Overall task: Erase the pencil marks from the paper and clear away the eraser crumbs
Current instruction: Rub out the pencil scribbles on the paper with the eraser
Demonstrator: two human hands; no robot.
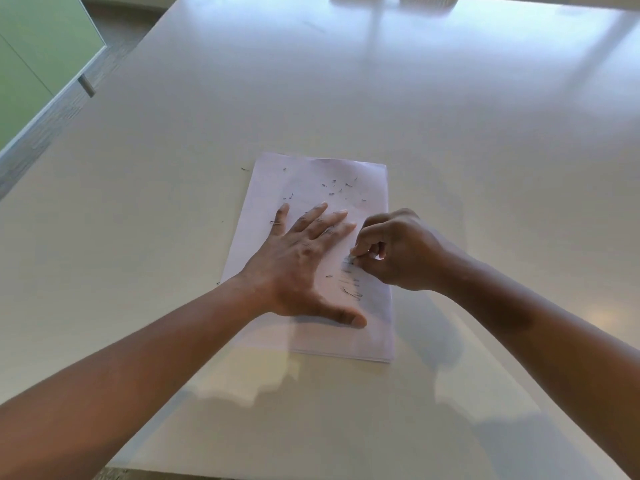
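A white sheet of paper (311, 181) lies on the table in the middle of the view. My left hand (304, 261) presses flat on it with fingers spread. My right hand (398, 251) has curled fingers that pinch a small white eraser (356, 255) against the paper's right side. Faint pencil marks (351, 284) run below the eraser. Dark eraser crumbs (337, 187) are scattered over the upper part of the sheet, and a few lie near my left hand's little finger.
The paper rests on a wide, glossy pale table (485, 150). Stray crumbs (245, 169) lie on the table just off the sheet's top left corner. A green glass panel (31, 64) stands beyond the table's left edge.
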